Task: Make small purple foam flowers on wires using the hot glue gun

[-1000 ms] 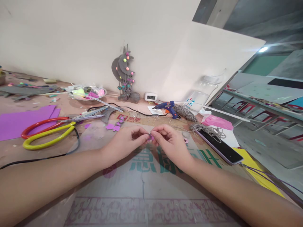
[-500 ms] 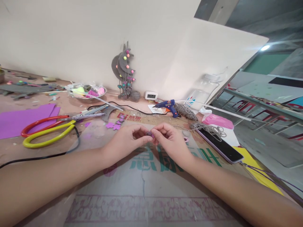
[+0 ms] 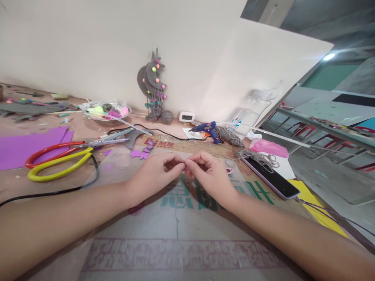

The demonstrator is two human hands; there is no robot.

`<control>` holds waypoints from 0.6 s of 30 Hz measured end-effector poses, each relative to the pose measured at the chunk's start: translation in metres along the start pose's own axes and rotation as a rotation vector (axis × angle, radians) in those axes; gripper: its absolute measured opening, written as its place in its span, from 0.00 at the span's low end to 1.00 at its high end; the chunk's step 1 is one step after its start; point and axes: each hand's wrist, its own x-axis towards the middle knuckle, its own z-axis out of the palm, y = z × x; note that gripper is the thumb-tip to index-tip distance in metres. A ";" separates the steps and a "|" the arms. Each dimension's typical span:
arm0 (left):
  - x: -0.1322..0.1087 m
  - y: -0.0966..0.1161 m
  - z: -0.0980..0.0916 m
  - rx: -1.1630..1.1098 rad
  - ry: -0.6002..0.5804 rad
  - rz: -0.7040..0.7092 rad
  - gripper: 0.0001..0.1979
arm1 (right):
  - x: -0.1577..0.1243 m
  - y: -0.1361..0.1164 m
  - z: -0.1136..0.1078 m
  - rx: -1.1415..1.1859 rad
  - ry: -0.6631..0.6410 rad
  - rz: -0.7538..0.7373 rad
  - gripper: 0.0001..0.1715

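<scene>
A Small Pinch at a Crowded Table [image 3: 14,183]

In the middle of our view, our left hand [image 3: 155,173] and our right hand [image 3: 215,175] come together, thumb and index finger of each one closed, the tips touching. Between these tips we pinch a tiny purple piece [image 3: 184,164]; it is almost fully covered, so we cannot tell its shape. Our other fingers are curled behind. Both hands are above a brown cardboard sheet with red and green printed characters [image 3: 187,147], on which a cloudy transparent sheet [image 3: 146,230] is lying.

Just beyond our left hand we see flat purple flower-shaped pieces [image 3: 140,154], and next to them a short row of small purple and grey pieces [image 3: 149,146]. Farther to the left lie the big scissors with one red and one yellow handle [image 3: 88,150], partly over bright purple flat sheets [image 3: 29,146].

Beyond our right hand, a dark blue glue gun [image 3: 206,127] rests on its side, in front of a small white digital clock [image 3: 186,116] and near a skein of grey yarn [image 3: 230,136]. To the right there is a phone with black screen [image 3: 272,179]; loose grey cord [image 3: 265,159] lies across its far end. A yellow flat sheet [image 3: 320,212] is partly under the phone.
</scene>
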 end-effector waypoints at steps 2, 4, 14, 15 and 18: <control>0.000 0.001 -0.001 0.003 -0.005 0.010 0.10 | 0.000 0.000 -0.001 0.005 -0.003 -0.004 0.10; 0.000 0.000 -0.002 -0.005 -0.003 0.014 0.09 | 0.000 0.001 -0.002 -0.015 -0.003 -0.017 0.11; -0.001 0.001 -0.004 -0.018 0.032 0.025 0.10 | -0.002 0.001 -0.003 -0.027 -0.002 -0.038 0.10; -0.001 0.001 -0.004 -0.016 0.033 0.020 0.10 | -0.003 0.000 -0.003 -0.029 -0.011 -0.034 0.10; 0.000 0.002 -0.004 -0.016 0.035 0.006 0.10 | -0.003 -0.002 -0.002 -0.012 -0.037 -0.011 0.11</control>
